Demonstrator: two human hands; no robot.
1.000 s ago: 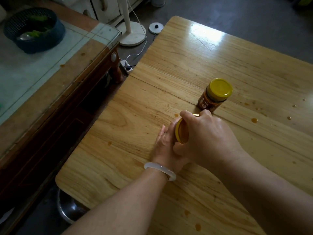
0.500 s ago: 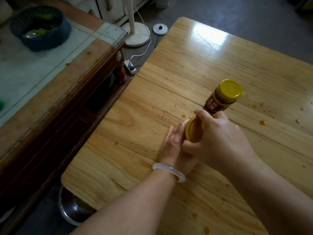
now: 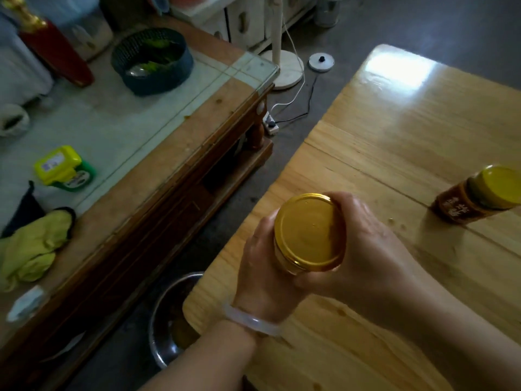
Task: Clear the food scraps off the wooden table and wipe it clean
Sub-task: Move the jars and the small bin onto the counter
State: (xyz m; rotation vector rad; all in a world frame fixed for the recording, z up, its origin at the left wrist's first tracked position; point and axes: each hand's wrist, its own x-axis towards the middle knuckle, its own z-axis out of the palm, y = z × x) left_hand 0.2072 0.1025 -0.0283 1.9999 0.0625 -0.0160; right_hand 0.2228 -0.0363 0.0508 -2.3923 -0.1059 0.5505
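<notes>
Evidently both hands, the left hand [image 3: 260, 266] and right hand [image 3: 363, 249], gripped the gold-lidded jar [image 3: 308, 232] to lift it off the wooden table [image 3: 394, 142]. The other yellow-capped jar [image 3: 479, 193] stood at three o'clock, probably next to go before wiping.

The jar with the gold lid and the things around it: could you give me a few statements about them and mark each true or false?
1. Both hands hold the gold-lidded jar, the left hand and the right hand wrapped around it. True.
2. A second jar with a yellow lid stands on the wooden table. True.
3. The left wrist is bare. False: it wears a pale bangle.
4. A metal bowl sits on the wooden table. False: it is on the floor beside the table's edge.
5. The dark basket sits on the floor. False: it is on the glass-topped side table.
</notes>
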